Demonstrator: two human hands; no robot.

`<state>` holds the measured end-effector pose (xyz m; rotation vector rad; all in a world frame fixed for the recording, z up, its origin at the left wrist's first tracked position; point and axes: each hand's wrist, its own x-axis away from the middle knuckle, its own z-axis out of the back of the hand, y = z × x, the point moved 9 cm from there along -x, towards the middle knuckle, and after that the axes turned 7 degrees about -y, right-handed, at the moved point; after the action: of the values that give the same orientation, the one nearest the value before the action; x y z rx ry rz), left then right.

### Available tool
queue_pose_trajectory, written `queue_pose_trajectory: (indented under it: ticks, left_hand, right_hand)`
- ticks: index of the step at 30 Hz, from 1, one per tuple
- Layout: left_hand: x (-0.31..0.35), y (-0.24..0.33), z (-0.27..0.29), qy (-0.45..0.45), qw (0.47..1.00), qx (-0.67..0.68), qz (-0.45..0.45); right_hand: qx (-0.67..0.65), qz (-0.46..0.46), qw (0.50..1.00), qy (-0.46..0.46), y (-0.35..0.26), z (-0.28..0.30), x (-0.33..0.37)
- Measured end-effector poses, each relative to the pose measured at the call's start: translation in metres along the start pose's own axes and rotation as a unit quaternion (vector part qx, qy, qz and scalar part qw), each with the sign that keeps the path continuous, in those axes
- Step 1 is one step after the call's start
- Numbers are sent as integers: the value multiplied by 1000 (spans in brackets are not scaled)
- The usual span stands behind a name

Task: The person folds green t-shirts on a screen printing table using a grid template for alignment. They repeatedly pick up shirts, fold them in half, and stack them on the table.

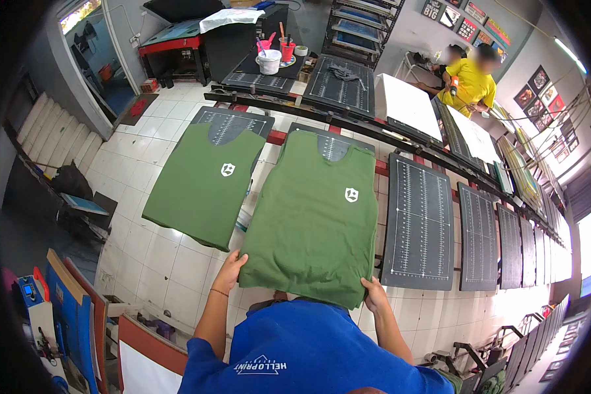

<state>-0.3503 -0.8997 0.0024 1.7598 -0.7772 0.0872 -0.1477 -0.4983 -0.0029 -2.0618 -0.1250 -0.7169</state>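
In front of me a green T-shirt [302,223] with a small white emblem is stretched over a dark printing platen [335,150], whose top end shows at the neckline. My left hand [230,272] pinches the shirt's lower left corner. At the lower right corner, my right hand [374,293] grips the hem, its fingers partly hidden by the cloth. The hem hangs over the near end of the platen. To the left, a second green T-shirt [197,180] with the same kind of emblem lies on another platen [233,125].
Bare platens with white ruled grids [419,223] run off to the right. Behind stand a rail [400,141], a white bucket [268,62] and red cups. A person in yellow [473,82] holds an orange tool at the far right. Framed boards [72,308] lean at lower left.
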Motion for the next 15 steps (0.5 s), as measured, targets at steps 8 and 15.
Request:
queue_pose_trajectory:
  ticks: [8, 15]
  left_hand:
    - [13, 9, 11, -42, 998, -35, -26]
    - [-13, -43, 39, -26, 995, -97, 21]
  right_hand:
    - [47, -23, 999, -5, -9, 5, 30]
    - [63, -56, 995, 51, 56, 76, -18]
